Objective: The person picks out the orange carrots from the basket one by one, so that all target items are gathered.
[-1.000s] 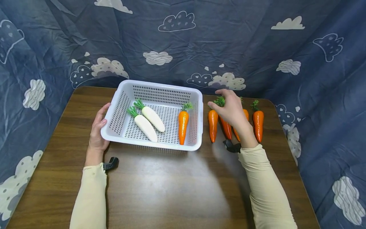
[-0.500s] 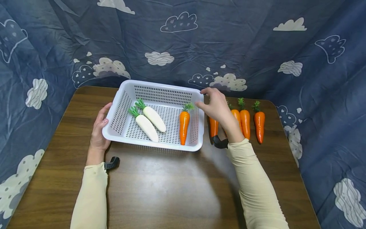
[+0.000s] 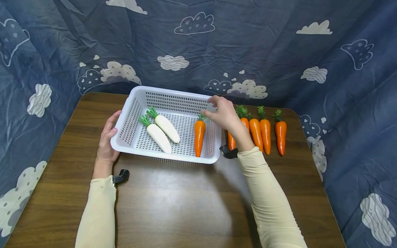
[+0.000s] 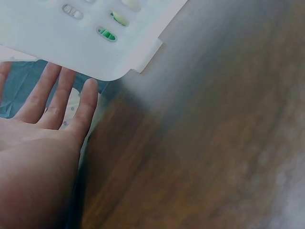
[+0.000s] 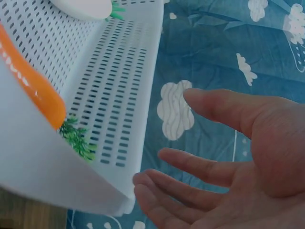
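A white perforated plastic basket [image 3: 165,159] stands on the table in the head view. Inside lie two white radishes [image 3: 159,138] with green tops and one carrot [image 3: 199,139]. My left hand [image 3: 107,144] rests against the basket's left side. In the left wrist view its fingers [image 4: 56,107] are straight by the basket wall. My right hand [image 3: 222,113] hovers over the basket's right end, holding nothing, and partly hides the carrot's leaves. The right wrist view shows its fingers [image 5: 200,167] spread apart, close to the basket's rim.
Several carrots with leafy tops, such as the rightmost carrot [image 3: 280,137], lie right of the basket on the brown wooden table [image 3: 173,206]. My right arm partly covers the nearest ones. A blue cloud-patterned cloth [image 3: 173,44] hangs behind the table and at both sides.
My right hand has moved left from above the loose carrots to the basket's right end, uncovering some of them. The left hand and the basket's contents look unmoved.
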Motion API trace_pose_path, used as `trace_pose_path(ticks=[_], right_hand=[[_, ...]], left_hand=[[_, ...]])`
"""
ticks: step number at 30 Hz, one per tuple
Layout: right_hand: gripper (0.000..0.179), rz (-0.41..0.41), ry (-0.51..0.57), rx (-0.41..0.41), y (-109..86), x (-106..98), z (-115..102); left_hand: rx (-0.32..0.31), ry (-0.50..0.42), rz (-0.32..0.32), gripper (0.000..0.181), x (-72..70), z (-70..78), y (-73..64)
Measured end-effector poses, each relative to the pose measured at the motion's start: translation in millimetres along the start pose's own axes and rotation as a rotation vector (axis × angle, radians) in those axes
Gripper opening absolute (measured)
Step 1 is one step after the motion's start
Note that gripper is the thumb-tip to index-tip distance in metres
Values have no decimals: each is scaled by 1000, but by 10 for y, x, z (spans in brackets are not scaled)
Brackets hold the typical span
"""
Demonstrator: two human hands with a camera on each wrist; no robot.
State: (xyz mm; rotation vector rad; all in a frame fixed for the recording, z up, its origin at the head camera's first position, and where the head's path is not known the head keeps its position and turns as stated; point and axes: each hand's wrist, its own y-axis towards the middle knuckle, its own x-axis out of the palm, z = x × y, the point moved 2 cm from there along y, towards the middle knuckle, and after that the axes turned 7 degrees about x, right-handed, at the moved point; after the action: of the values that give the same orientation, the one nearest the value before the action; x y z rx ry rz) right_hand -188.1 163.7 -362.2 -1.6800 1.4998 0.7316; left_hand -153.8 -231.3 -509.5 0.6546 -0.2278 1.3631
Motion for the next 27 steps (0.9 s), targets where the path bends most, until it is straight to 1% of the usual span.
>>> trace_pose_path(ticks=[3,6,13,19,22,27], right_hand=[[57,-42,-17,18,28,56,-16],[58,-80,-33,28,56,104,-33],[60,-146,-87,22,107,198,-85],[58,-247,-135,18,169,299,-140],[59,-286,-177,39,186,336,-161],[58,-313,-240,74,206,368,-192]], left_hand=[[-4,-5,-4,64,-7,-8,-1],[-6,2,6,64,-15,-17,2],[-4,14,26,64,-12,-22,15],[-4,27,35,64,-17,-16,17],[-5,25,35,65,-21,-19,17],[-2,25,37,65,-27,-25,20]])
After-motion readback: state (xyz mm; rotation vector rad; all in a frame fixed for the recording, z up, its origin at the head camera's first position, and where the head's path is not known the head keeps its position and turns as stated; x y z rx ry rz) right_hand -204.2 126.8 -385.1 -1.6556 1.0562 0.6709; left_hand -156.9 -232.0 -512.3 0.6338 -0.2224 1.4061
